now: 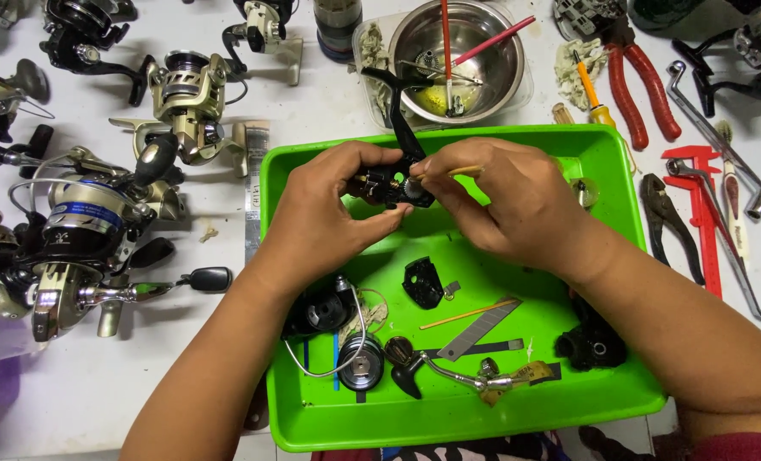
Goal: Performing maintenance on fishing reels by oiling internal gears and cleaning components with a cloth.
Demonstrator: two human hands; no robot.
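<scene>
Head view: both hands' grip closes on a black reel body [391,183] over the green tray [602,149], reels [90,230] alongside.

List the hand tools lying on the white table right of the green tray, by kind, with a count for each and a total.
Pliers: 2, the second dark
Screwdriver: 1
Red caliper: 1
Bent metal wrench: 2, the second lower
Total: 6

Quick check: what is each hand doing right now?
Left hand: closed on the black reel body.
Right hand: pinching a thin yellow stick against the reel body.
</scene>
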